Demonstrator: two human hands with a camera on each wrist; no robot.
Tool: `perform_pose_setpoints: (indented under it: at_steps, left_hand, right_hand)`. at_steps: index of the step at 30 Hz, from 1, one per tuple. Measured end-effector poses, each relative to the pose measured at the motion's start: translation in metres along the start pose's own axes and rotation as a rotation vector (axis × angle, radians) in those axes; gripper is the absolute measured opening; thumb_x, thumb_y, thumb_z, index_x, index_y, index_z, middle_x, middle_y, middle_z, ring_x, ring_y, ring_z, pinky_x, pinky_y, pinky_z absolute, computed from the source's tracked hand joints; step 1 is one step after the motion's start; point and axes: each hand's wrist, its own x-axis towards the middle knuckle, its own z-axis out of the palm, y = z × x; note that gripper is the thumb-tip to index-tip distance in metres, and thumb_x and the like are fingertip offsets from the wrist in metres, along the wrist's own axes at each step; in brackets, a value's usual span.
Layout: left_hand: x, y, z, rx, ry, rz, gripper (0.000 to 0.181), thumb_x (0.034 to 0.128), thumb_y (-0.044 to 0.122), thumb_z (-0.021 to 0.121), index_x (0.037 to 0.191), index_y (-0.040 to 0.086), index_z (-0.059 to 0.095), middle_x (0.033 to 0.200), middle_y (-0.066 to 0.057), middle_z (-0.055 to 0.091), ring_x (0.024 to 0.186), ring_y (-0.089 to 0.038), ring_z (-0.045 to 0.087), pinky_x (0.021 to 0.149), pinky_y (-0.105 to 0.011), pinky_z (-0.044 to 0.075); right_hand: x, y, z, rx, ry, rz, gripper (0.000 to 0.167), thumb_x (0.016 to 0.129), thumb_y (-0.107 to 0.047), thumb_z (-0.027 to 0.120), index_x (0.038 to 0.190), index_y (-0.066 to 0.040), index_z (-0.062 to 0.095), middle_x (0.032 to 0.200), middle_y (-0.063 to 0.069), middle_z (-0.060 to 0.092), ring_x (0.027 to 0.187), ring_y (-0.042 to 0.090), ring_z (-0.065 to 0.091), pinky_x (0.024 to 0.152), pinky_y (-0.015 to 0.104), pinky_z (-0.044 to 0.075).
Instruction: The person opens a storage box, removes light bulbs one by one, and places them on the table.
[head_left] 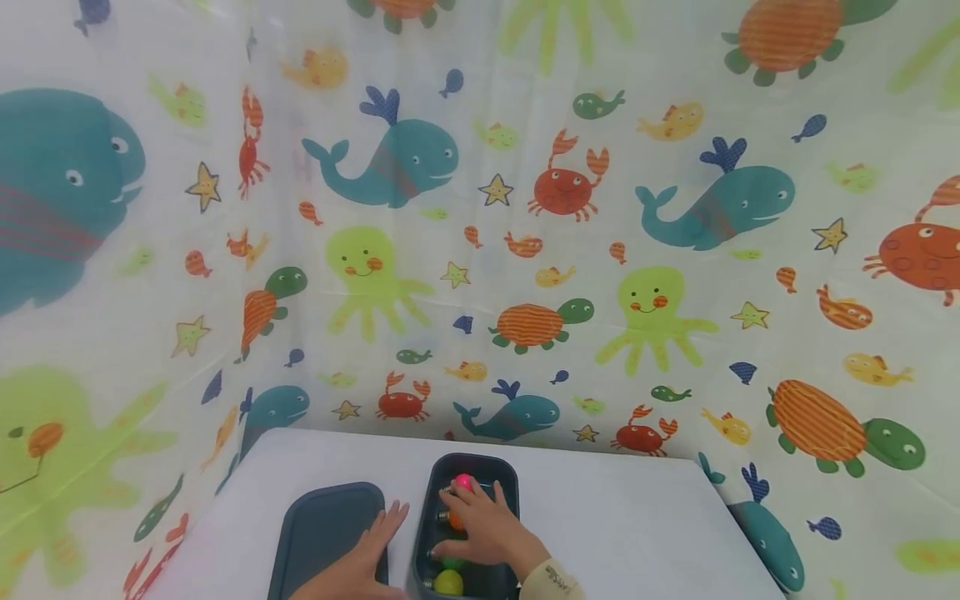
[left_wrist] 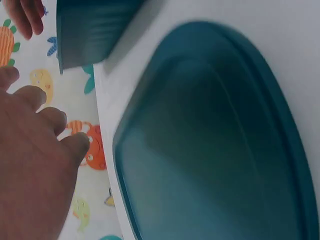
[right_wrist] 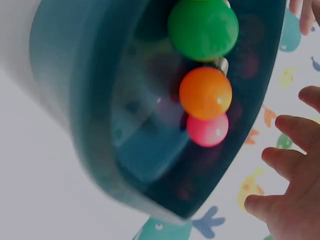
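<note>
A deep dark blue-green box (head_left: 514,492) stands on the white table. In it a pink bulb (right_wrist: 207,131), an orange bulb (right_wrist: 206,93), a green bulb (right_wrist: 203,29) and a yellow bulb (head_left: 448,582) lie in a row along the left side, some with metallic screw bases showing. My right hand (head_left: 483,525) hovers over the box with fingers spread, holding nothing. To the left of the box lies a flat lid (head_left: 324,529) of the same colour. Above the lid's right side is my left hand (head_left: 363,557), its fingers extended and nothing in its grasp.
The white table (head_left: 615,525) extends to the right of the box. Behind it and along the sides hangs a pale curtain (head_left: 465,367) printed with sea animals.
</note>
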Motion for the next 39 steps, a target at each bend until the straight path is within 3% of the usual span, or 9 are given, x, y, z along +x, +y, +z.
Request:
perform_pose_setpoints:
  at_steps: [7,12,22,25,28,31,34,39]
  left_hand:
    - [0.017,0.007,0.015,-0.057,-0.047,0.069,0.112,0.0823,0.058,0.070,0.158,0.009,0.004,0.161,-0.026,0.004,0.141,-0.057,0.007,0.096,-0.082,0.017]
    - [0.024,0.007,0.020,-0.105,-0.075,0.123,0.110,0.0857,0.052,0.070,0.156,0.003,0.000,0.158,-0.032,0.001,0.139,-0.060,0.006,0.096,-0.082,0.020]
    - [0.035,0.007,0.027,-0.237,-0.076,0.062,0.111,0.0881,0.046,0.070,0.155,0.001,-0.007,0.156,-0.033,-0.012,0.137,-0.060,0.014,0.098,-0.078,0.025]
    - [0.036,0.004,0.030,-0.349,-0.095,0.069,0.109,0.0910,0.039,0.069,0.154,0.004,-0.013,0.157,-0.033,-0.006,0.133,-0.053,0.029,0.101,-0.072,0.031]
    - [0.038,0.000,0.033,-0.556,-0.161,0.137,0.104,0.0953,0.023,0.065,0.153,0.013,-0.020,0.156,-0.031,0.008,0.126,-0.046,0.043,0.103,-0.059,0.039]
    - [0.040,-0.004,0.034,-0.699,-0.235,0.193,0.103,0.0972,0.017,0.061,0.150,0.020,-0.026,0.152,-0.028,0.021,0.122,-0.042,0.051,0.102,-0.045,0.046]
    - [0.040,-0.006,0.034,-0.715,-0.272,0.209,0.104,0.0975,0.021,0.061,0.149,0.020,-0.029,0.150,-0.026,0.024,0.122,-0.039,0.051,0.101,-0.041,0.047]
    - [0.043,-0.011,0.033,-0.779,-0.333,0.236,0.101,0.0978,0.022,0.060,0.148,0.026,-0.028,0.150,-0.028,0.022,0.125,-0.043,0.047,0.104,-0.046,0.044]
  right_hand:
    - [-0.006,0.013,-0.012,0.006,0.035,0.020,0.072,0.087,-0.055,0.065,0.148,-0.021,0.045,0.154,0.007,0.039,0.142,0.037,0.030,0.110,0.070,0.016]
    - [-0.007,0.022,-0.013,0.020,0.046,0.062,0.073,0.087,-0.055,0.066,0.147,-0.018,0.046,0.154,0.007,0.039,0.142,0.038,0.030,0.110,0.070,0.015]
    - [-0.010,0.034,-0.015,0.057,0.050,0.108,0.074,0.088,-0.052,0.066,0.148,-0.016,0.044,0.152,0.011,0.041,0.141,0.041,0.031,0.110,0.071,0.015]
    - [-0.011,0.039,-0.016,0.074,0.053,0.112,0.075,0.088,-0.053,0.065,0.149,-0.017,0.042,0.153,0.011,0.040,0.141,0.040,0.030,0.110,0.071,0.015]
    - [-0.010,0.044,-0.017,0.103,0.062,0.114,0.075,0.088,-0.053,0.066,0.149,-0.017,0.042,0.153,0.011,0.040,0.142,0.040,0.030,0.110,0.071,0.014]
    - [-0.010,0.050,-0.018,0.121,0.068,0.122,0.075,0.088,-0.053,0.065,0.150,-0.017,0.041,0.154,0.011,0.039,0.143,0.039,0.029,0.111,0.070,0.013]
    - [-0.010,0.054,-0.017,0.132,0.067,0.128,0.075,0.088,-0.053,0.065,0.150,-0.016,0.041,0.153,0.011,0.039,0.143,0.039,0.028,0.111,0.070,0.013]
    - [-0.008,0.057,-0.017,0.164,0.066,0.137,0.075,0.088,-0.050,0.066,0.149,-0.014,0.042,0.153,0.012,0.040,0.143,0.040,0.028,0.110,0.070,0.013]
